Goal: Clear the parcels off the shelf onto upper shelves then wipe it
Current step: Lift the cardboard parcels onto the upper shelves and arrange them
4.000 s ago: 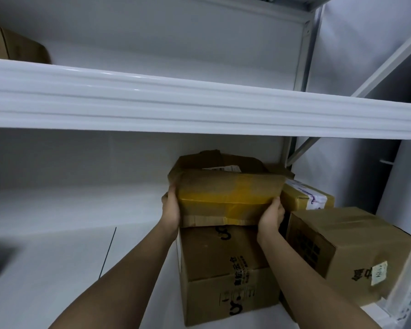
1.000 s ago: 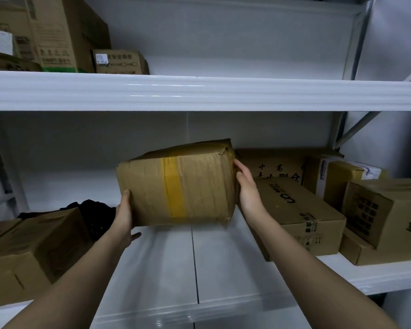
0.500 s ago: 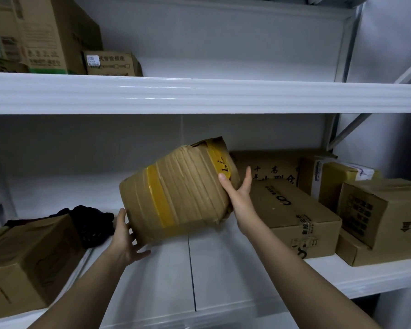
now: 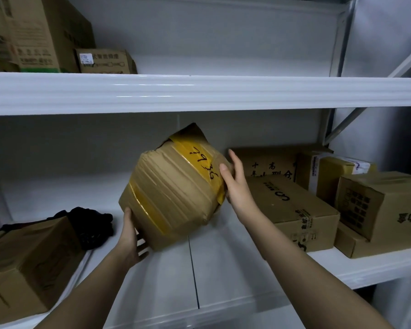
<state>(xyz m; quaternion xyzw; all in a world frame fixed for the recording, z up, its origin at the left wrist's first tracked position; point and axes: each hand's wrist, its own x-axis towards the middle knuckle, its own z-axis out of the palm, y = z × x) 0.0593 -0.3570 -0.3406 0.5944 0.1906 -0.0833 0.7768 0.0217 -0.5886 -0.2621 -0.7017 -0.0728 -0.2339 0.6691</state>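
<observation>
A crumpled brown parcel [image 4: 173, 193] wrapped in clear and yellow tape, with black handwritten digits on top, hangs tilted above the middle of the white lower shelf [image 4: 166, 281]. My left hand [image 4: 132, 238] supports its lower left corner from underneath, palm up. My right hand [image 4: 235, 181] presses flat against its upper right side, fingers straight. Several cardboard parcels [image 4: 292, 205] stand on the right part of the same shelf. The white upper shelf [image 4: 199, 93] runs across above the held parcel.
A large box [image 4: 24, 264] sits at the left end of the lower shelf with a black cloth [image 4: 90, 224] behind it. On the upper shelf's left stand a tall box [image 4: 40, 34] and a small box [image 4: 105, 60]. A diagonal brace [image 4: 349, 124] is at right.
The parcel was lifted off the stack at right, carried left and tipped so its taped end faces up. My left hand slid under its lower corner; my right hand moved up its side.
</observation>
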